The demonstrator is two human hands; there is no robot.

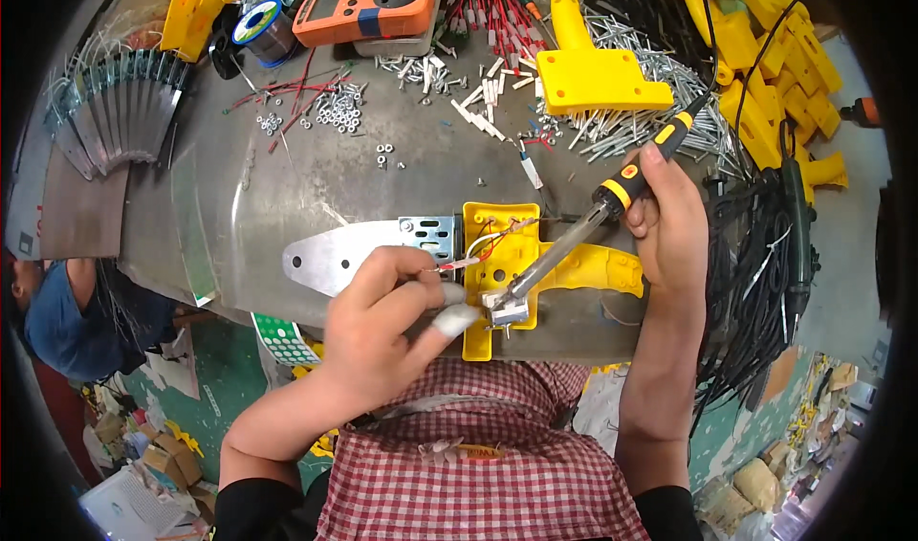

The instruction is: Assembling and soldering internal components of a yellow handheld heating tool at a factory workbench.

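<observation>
My right hand [672, 211] grips a soldering iron [626, 182] with a black and yellow handle. The iron's metal barrel slants down to the left, its tip at a small switch [509, 309] in an open yellow plastic housing [583, 265]. White covers wrap two fingertips of my left hand [387, 311]. Those fingers are pinched together just left of the switch; whatever lies between them is too small to make out. Red and white wires [486, 242] curl inside the housing above the switch. A flat, tapered metal plate [354, 249] joins the housing's left side, partly behind my left hand.
An orange multimeter [363, 10] and a solder spool [264, 32] stand at the back. Nuts [339, 110], white connectors [486, 96] and long screws [650, 72] lie in piles. Yellow housings [779, 53] and black cables [751, 283] crowd the right side. Another person [96, 311] is at far left.
</observation>
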